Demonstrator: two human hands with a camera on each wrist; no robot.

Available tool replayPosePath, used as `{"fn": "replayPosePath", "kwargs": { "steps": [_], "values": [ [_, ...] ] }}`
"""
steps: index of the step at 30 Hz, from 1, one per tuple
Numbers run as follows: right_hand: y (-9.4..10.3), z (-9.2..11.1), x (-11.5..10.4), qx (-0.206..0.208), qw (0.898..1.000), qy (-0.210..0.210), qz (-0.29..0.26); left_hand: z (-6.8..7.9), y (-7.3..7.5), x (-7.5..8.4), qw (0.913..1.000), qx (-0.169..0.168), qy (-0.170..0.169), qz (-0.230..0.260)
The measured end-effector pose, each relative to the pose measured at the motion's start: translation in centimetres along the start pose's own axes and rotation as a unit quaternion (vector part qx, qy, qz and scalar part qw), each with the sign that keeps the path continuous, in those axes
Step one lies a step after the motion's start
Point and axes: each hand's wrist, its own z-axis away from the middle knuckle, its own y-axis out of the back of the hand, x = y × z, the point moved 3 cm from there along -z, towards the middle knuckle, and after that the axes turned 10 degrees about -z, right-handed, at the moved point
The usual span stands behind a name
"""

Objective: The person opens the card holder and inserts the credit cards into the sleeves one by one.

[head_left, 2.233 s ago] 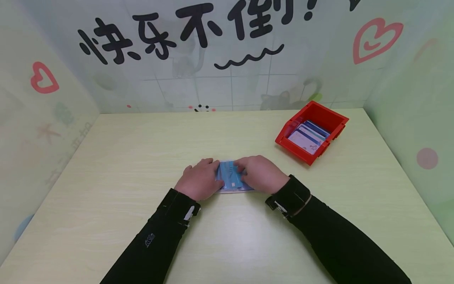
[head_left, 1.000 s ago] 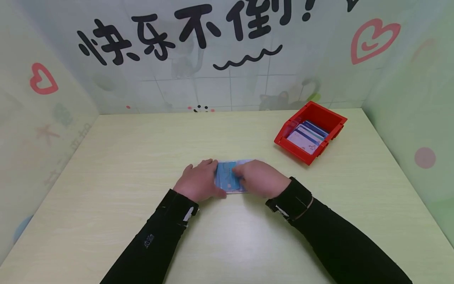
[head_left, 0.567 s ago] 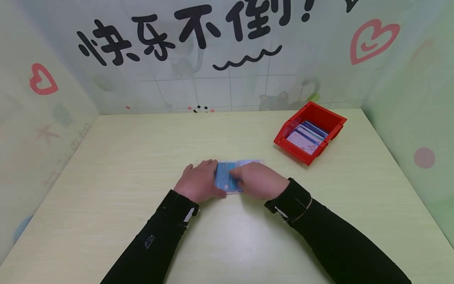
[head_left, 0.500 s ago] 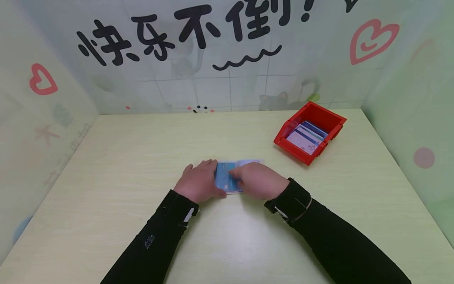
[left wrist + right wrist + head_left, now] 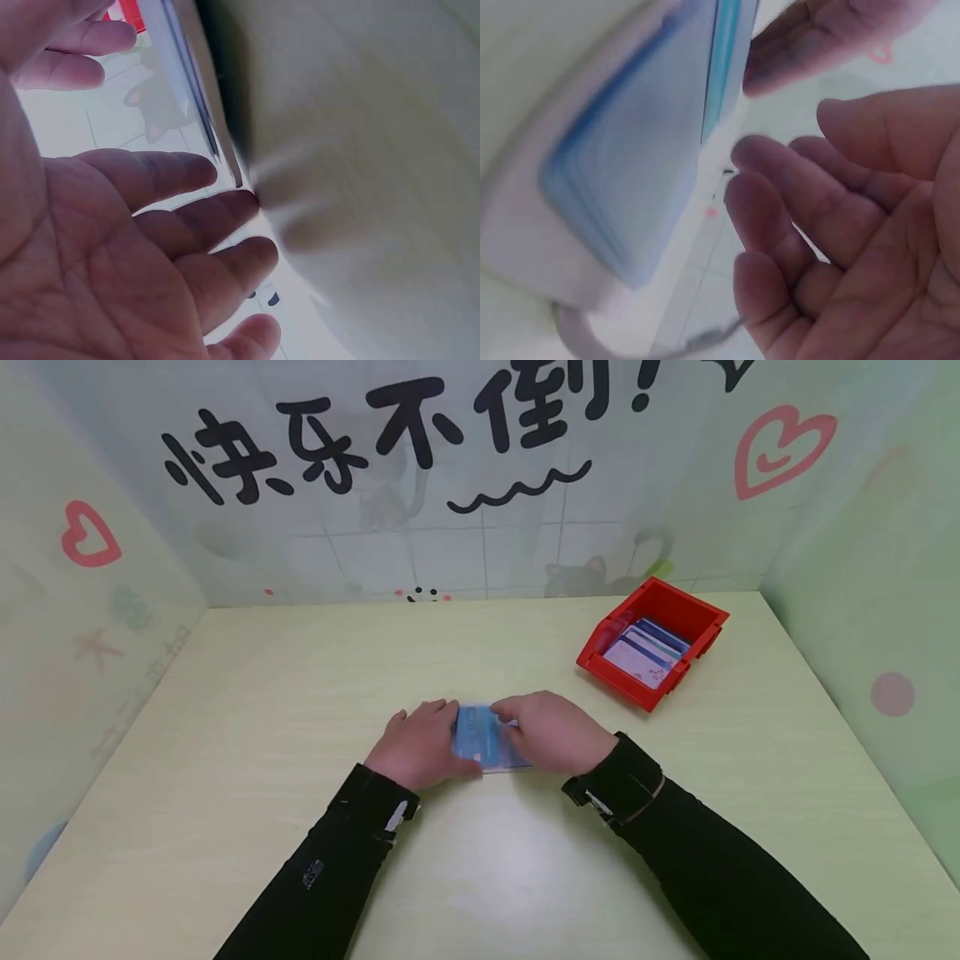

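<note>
A flat, pale lilac booklet-like holder lies on the table between the hands. On its left part is a light blue card, seen edge-on in the right wrist view. A second, darker blue-edged panel shows on the holder's other part. My left hand rests at the holder's left edge, fingers extended, thumb along the near edge. In the left wrist view its fingertips touch the tabletop. My right hand hovers over the holder's right part. Its fingers are loosely bent, with a gap to the thumb and nothing between them.
A red bin holding several cards stands at the back right of the table. Patterned walls close off the back and both sides. A thin strap or loop lies beside the holder.
The light blue card has shifted slightly left on the holder. My right hand, which was touching the card, has drawn back and lifted a little. My left hand stays nearly in place.
</note>
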Motion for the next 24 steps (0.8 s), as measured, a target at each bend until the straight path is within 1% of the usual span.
{"fn": "replayPosePath", "kwargs": {
  "steps": [3, 7, 9, 12, 18, 22, 24],
  "values": [
    [1.0, -0.1, 0.6, 0.020, 0.999, -0.044, -0.010, 0.0, 0.1, 0.0, 0.9999, 0.005, 0.008, 0.008],
    [2.7, -0.1, 1.8, 0.045, 0.994, -0.096, -0.037, -0.1, 0.3, 0.0, 0.9993, 0.022, 0.016, 0.025],
    [3.6, -0.1, 2.6, 0.062, 0.990, -0.113, -0.049, -0.2, 0.4, 0.0, 0.9988, 0.030, 0.021, 0.033],
    [5.1, 0.0, 4.1, 0.090, 0.986, -0.131, -0.054, -0.2, 0.5, -0.1, 0.9977, 0.035, 0.030, 0.051],
    [7.8, 0.3, 7.4, 0.150, 0.975, -0.164, -0.026, -0.1, 0.5, -0.1, 0.9956, 0.041, 0.038, 0.075],
    [8.9, 0.3, 9.2, 0.177, 0.968, -0.175, 0.012, -0.1, 0.6, -0.1, 0.9949, 0.043, 0.041, 0.082],
    [9.2, 0.3, 9.9, 0.186, 0.966, -0.180, 0.023, -0.1, 0.7, -0.1, 0.9947, 0.043, 0.041, 0.083]
  ]
}}
